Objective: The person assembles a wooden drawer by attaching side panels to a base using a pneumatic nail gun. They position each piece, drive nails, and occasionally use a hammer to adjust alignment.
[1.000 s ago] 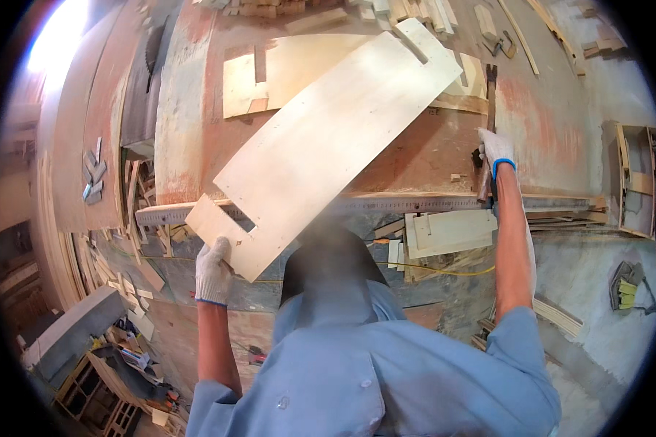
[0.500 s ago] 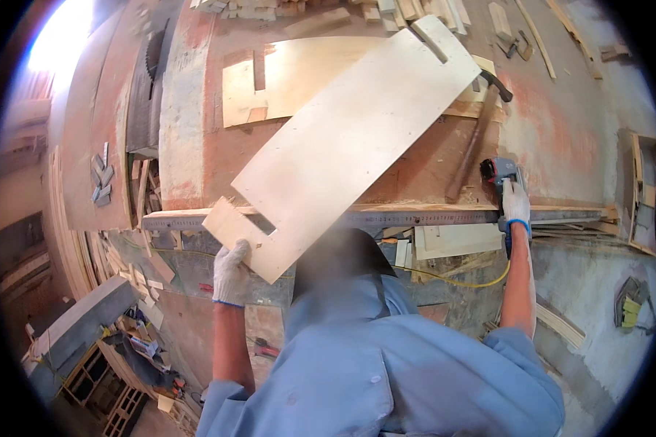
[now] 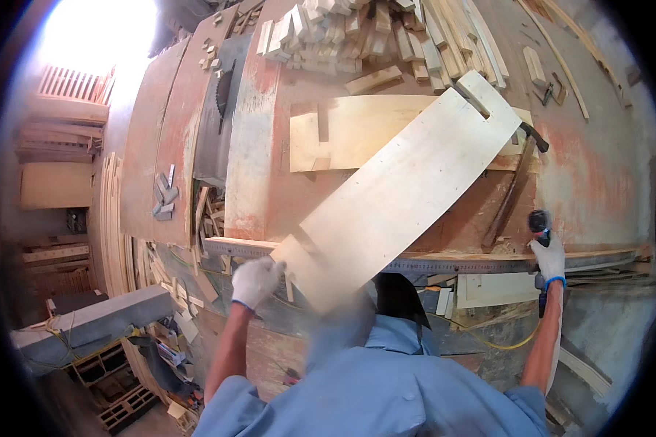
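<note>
A long pale plywood board point(image 3: 408, 182) lies slantwise over the bench, with a notch near its far end. Its near end overhangs the bench edge and is blurred by motion. My left hand point(image 3: 257, 282), in a white glove, is closed at the left corner of that near end. On the right, my gloved right hand point(image 3: 549, 256) grips a black and red nail gun point(image 3: 539, 224), with a yellow hose running toward its lower end. A hammer point(image 3: 509, 195) rests between the board and the nail gun, its dark head by the board's far right edge.
Another notched plywood panel point(image 3: 361, 127) lies beneath the board. Wood blocks and strips point(image 3: 357, 36) are heaped at the far side. A long metal ruler point(image 3: 444, 265) runs along the bench's near edge. A circular saw blade point(image 3: 224, 95) stands up at the left.
The view has shifted, bringing more of the far bench into sight. My left hand has moved from the board's near tip to its left corner. The nail gun has turned in my right hand.
</note>
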A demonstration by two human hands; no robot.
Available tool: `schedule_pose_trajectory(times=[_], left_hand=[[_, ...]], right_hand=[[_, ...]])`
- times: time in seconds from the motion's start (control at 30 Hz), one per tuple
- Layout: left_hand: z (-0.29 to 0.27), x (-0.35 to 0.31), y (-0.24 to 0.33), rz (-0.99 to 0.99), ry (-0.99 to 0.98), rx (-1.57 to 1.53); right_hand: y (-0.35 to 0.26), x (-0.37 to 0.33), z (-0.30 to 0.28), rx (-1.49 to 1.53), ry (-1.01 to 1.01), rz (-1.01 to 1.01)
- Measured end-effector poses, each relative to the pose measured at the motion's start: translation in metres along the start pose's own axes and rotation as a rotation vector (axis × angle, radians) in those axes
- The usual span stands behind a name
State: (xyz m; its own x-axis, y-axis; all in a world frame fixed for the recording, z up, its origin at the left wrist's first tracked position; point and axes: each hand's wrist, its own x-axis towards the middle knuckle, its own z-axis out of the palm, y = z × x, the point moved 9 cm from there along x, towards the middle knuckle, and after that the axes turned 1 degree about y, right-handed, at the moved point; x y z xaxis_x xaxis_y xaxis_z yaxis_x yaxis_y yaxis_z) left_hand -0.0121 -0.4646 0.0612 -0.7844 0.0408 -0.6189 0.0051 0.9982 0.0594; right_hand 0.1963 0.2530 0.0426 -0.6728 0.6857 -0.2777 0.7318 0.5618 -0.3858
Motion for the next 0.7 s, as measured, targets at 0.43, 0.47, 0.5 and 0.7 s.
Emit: schedule_pose_trajectory(times=[0.43,0.47,0.5,0.7], left_hand=[[-0.141,0.303,0.272,0.571,0.619,-0.109],[-0.143,0.314,0.282,0.543,0.618,-0.054],[-0.141,0.323,0.292,0.518,0.616,0.001],[-0.156,0.328,0.300,0.514,0.568,0.030]], right_hand=[[-0.100,-0.228,0.015,0.741,0.130,0.409],[-0.099,-0.244,0.024,0.752,0.154,0.458],[-0.096,-0.260,0.035,0.762,0.180,0.509],[-0.075,-0.342,0.101,0.779,0.196,0.686]])
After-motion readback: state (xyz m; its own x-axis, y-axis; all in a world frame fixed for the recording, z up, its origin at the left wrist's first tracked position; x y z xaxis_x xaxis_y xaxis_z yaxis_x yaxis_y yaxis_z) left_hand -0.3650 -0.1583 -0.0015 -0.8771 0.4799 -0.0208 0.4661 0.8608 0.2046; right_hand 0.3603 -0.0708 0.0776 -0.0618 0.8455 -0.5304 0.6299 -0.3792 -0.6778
